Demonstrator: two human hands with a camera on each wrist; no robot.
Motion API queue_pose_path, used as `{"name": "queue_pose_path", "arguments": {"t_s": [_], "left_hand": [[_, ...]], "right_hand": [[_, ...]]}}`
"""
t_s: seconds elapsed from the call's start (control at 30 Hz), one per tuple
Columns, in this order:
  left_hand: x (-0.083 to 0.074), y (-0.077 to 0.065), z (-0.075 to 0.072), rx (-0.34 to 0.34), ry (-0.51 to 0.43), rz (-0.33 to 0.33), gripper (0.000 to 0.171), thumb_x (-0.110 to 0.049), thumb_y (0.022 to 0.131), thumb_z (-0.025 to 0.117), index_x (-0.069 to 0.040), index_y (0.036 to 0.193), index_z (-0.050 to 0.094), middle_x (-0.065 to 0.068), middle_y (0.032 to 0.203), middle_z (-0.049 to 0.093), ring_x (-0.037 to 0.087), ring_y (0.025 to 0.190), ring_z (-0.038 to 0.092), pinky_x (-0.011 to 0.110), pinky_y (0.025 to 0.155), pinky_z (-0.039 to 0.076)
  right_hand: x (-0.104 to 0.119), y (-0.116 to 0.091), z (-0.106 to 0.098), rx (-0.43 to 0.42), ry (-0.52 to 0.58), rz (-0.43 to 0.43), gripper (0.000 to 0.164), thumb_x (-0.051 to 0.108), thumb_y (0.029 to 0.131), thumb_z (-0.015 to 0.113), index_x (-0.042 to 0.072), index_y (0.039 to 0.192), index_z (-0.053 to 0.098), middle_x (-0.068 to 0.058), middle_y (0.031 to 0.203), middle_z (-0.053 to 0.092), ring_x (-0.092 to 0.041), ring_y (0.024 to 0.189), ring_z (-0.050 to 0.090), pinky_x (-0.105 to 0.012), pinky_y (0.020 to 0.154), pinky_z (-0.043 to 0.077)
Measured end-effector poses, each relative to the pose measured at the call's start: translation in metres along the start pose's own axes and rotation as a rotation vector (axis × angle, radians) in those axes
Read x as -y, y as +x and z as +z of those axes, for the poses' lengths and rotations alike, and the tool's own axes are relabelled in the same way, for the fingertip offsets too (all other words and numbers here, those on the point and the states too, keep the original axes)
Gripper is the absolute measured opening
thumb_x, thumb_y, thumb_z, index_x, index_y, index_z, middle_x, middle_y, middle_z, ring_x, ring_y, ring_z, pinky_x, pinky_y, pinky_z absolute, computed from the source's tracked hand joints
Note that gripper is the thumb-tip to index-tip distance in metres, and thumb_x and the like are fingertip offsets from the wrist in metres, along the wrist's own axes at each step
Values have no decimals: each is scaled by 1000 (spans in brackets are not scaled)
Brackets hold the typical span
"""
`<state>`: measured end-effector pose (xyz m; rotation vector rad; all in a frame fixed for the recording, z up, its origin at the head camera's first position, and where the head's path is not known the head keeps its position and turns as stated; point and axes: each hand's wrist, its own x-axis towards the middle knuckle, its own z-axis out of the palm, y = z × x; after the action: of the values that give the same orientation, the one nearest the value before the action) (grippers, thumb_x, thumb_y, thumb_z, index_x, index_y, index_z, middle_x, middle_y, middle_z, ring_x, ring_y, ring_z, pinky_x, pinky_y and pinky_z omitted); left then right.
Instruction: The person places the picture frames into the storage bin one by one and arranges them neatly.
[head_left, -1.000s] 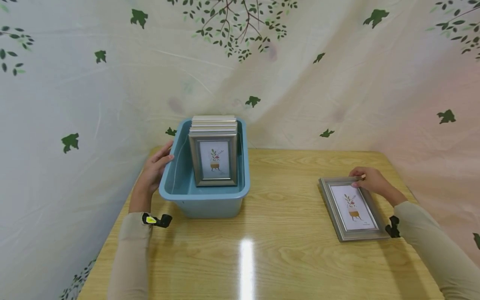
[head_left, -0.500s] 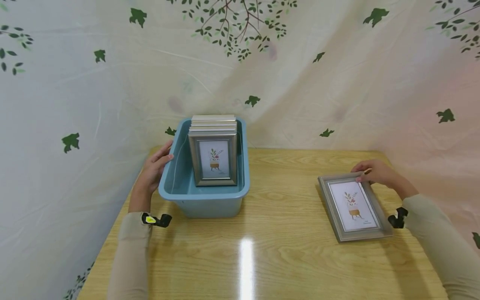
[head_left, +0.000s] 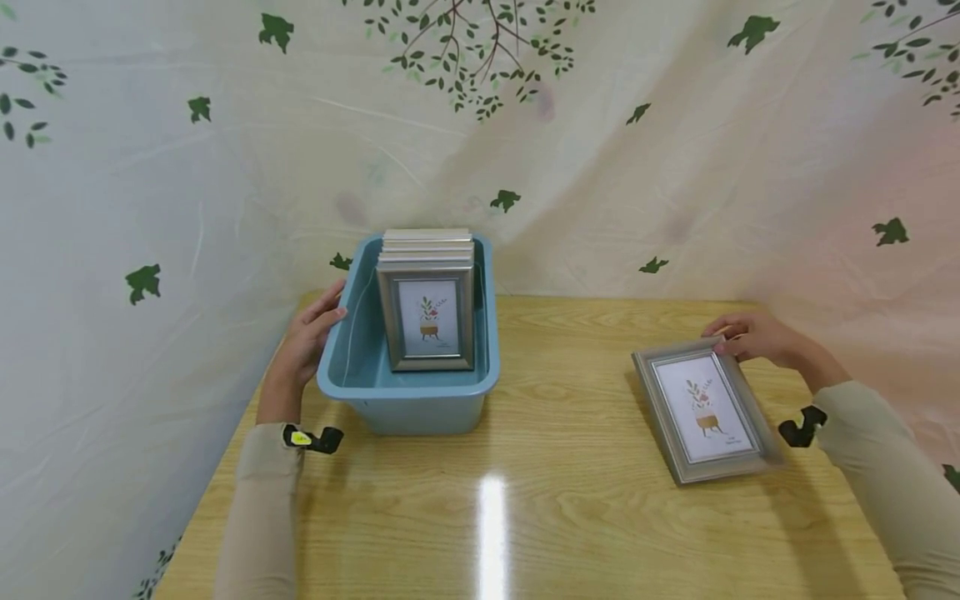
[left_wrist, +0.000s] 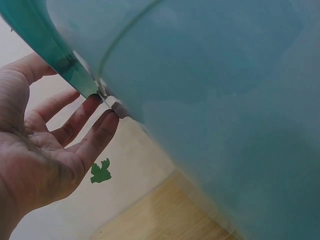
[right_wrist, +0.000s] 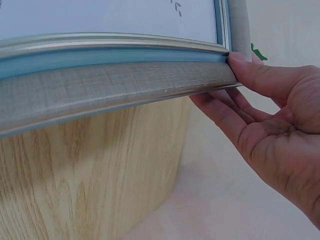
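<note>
A light blue plastic bin (head_left: 420, 414) stands left of centre on the table. My left hand (head_left: 306, 340) holds its left rim, with the thumb at the lip; in the left wrist view the fingers (left_wrist: 80, 120) touch the outer wall below the rim. Several silver picture frames stand in a row in the bin, and the front picture frame (head_left: 428, 317) shows a potted plant print. My right hand (head_left: 765, 340) grips the far right corner of another silver picture frame (head_left: 705, 408), thumb on the face, fingers beneath. Its far edge is raised off the table.
The wooden table (head_left: 570, 500) ends at the back against a pale cloth backdrop (head_left: 600, 208) printed with leaves and birds. Bin and held frame stand well apart. A strip of glare crosses the front of the table.
My right hand has moved up and slightly right, lifting the far edge of the picture frame and turning it slightly. The left hand and the bin stay in place.
</note>
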<state>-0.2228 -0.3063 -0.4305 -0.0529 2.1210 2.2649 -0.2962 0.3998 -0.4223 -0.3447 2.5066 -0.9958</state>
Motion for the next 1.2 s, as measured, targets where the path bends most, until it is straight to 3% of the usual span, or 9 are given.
{"name": "queue_pose_path", "arguments": {"t_s": [0.37, 0.6, 0.93, 1.07, 1.2], "left_hand": [[-2, 0, 0, 12, 2, 0, 64, -32, 103, 62, -29, 160, 33, 12, 167, 27, 32, 139, 44, 22, 88, 57], [-2, 1, -1, 8, -21, -12, 63, -31, 103, 63, -30, 160, 35, 12, 166, 28, 27, 135, 47, 23, 89, 57], [-3, 0, -1, -8, -56, -33, 64, -29, 102, 65, -30, 159, 37, 12, 165, 29, 24, 133, 48, 23, 90, 57], [-3, -1, 0, -5, -53, -32, 64, -30, 102, 65, -30, 159, 36, 11, 165, 29, 24, 133, 48, 23, 90, 57], [-1, -1, 0, 7, -51, -23, 64, -30, 102, 63, -30, 159, 36, 10, 164, 30, 23, 130, 50, 24, 90, 57]], "right_hand": [[14, -4, -4, 8, 87, -11, 43, 11, 98, 67, -12, 132, 54, 2, 107, 71, -11, 90, 68, -31, 79, 59], [21, -3, -3, -17, 89, -1, 50, 17, 99, 68, -10, 138, 52, 2, 113, 69, -8, 95, 68, -38, 86, 60], [32, 3, 3, -52, 61, 6, 55, 29, 98, 70, -2, 141, 55, -15, 131, 63, -8, 100, 68, -51, 95, 57], [37, 5, 6, -67, 90, -16, 54, 28, 98, 71, -3, 140, 56, -7, 125, 66, -8, 99, 68, -48, 93, 58], [40, 6, 9, -74, 133, -33, 55, 26, 97, 71, -4, 139, 56, 9, 115, 67, -7, 99, 68, -42, 90, 60]]}}
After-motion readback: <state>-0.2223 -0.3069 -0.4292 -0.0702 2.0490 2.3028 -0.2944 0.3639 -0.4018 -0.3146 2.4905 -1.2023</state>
